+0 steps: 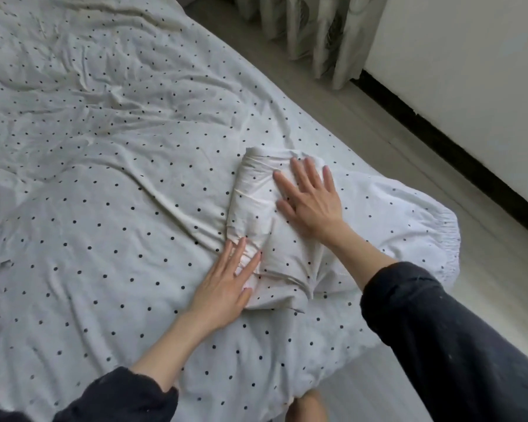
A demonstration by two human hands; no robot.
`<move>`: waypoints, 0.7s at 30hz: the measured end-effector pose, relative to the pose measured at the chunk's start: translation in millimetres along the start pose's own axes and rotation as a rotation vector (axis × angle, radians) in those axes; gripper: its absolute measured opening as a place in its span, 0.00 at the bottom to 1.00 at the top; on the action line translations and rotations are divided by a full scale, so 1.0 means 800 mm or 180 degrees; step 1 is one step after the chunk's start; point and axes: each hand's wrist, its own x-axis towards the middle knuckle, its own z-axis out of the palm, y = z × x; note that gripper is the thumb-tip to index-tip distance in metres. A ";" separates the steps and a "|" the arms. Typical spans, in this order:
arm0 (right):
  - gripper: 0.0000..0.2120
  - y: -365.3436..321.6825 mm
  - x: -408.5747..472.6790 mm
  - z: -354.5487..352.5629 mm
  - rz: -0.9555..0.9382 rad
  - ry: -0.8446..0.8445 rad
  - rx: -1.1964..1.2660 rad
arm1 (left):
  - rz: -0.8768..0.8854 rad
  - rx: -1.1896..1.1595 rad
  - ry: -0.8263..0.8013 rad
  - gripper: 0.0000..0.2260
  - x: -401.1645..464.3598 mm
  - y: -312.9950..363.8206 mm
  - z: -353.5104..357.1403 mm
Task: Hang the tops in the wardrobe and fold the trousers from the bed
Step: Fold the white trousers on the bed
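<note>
Head view: folded white trousers (269, 226) (soft, creased bundle) lie on the dotted bed sheet (104, 208) near 3 o'clock. Right hand (310, 194) presses flat on top; left hand (226, 284), fingers straight, touches its 7 o'clock edge.

White trousers (269, 220) on a white, black-dotted bedsheet (104, 178); dark sleeves (457, 339).

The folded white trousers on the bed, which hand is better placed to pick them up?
Probably the right hand: it lies flat on the middle of the folded trousers. The left hand only touches their near edge, mostly on the dotted sheet.
</note>
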 end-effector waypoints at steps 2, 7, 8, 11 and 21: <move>0.27 0.000 0.000 -0.004 -0.0015 0.0079 0.0116 | -0.0105 -0.1038 0.0227 0.24 -0.001 0.002 -0.011; 0.27 -0.039 -0.062 -0.002 0.0005 0.0200 0.0593 | -0.1590 -0.2747 0.1483 0.13 0.028 -0.003 -0.047; 0.28 -0.045 -0.078 0.001 0.0038 0.0130 0.0617 | -0.1806 -0.3050 0.1358 0.14 0.038 -0.004 -0.053; 0.29 -0.052 -0.107 0.009 0.0178 -0.0088 0.0596 | -0.1981 -0.3423 0.0868 0.18 0.060 -0.008 -0.062; 0.29 -0.075 -0.121 -0.012 0.0139 -0.0160 0.0891 | -0.1581 -0.3276 0.1238 0.09 0.027 -0.002 -0.107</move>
